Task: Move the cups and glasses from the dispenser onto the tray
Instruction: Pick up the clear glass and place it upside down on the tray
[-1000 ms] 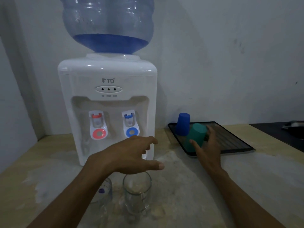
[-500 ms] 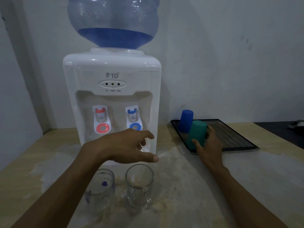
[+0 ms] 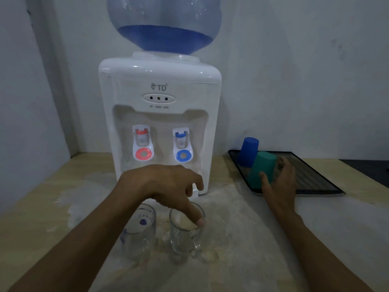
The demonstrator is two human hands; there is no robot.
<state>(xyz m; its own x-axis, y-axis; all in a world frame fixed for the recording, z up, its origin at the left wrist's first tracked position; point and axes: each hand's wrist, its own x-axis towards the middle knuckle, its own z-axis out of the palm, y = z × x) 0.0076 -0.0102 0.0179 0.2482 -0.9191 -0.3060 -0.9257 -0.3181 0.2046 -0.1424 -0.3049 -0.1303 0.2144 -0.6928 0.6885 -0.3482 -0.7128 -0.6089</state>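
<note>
While the right hand wraps its fingers around the upside-down teal cup at the near left corner of the black tray, the left hand hangs with fingers loosely apart over the clear glass mug, one fingertip at its rim and nothing gripped. A second glass, printed with a small blue mark too blurred to read, stands just beside that mug on the pale surface. An upside-down blue cup sits on the tray behind the teal one. "TD" is printed on the white dispenser, above three indicator lights whose tiny captions are illegible. Red and blue taps sit below.
</note>
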